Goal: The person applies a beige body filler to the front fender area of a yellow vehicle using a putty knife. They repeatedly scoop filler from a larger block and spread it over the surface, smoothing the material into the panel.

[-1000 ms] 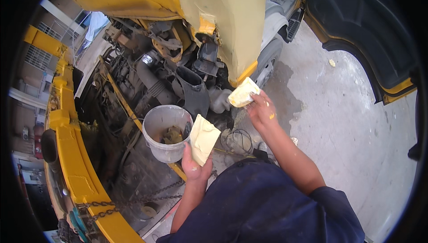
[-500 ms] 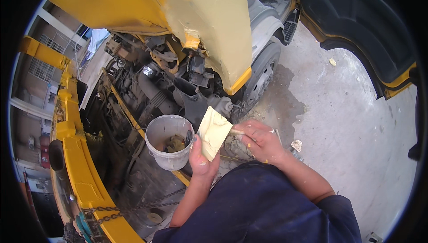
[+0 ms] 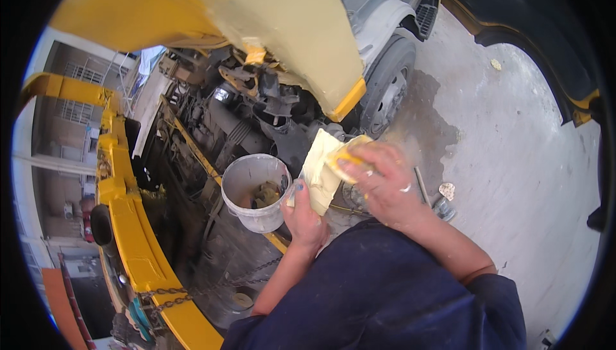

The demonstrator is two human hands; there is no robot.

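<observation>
My left hand (image 3: 305, 223) grips the lower end of a flat board (image 3: 317, 177) coated with pale yellow putty. Its thumb lies on the near face. In my closed right hand (image 3: 390, 189) is a yellow putty spreader (image 3: 341, 159), its blade against the putty at the board's right side. Smears of putty mark my right fingers, which are slightly blurred. Just left of the board stands a grey-white bucket (image 3: 258, 220) with dark, scrappy contents. Beyond my hands hangs a raised yellow body panel (image 3: 292, 35), partly covered in smooth cream filler.
Uncovered engine parts (image 3: 224, 116) lie ahead, left of a wheel (image 3: 388, 87). A yellow bumper beam (image 3: 131, 234) with a chain (image 3: 170, 298) runs along the left. An open dark door (image 3: 526, 16) juts in at upper right. A stick (image 3: 422, 186) rests on the concrete by my right arm.
My right hand has brought the spreader onto the putty, its yellow blade now showing over the board. The board is turned more edge-on. The whole view has shifted slightly.
</observation>
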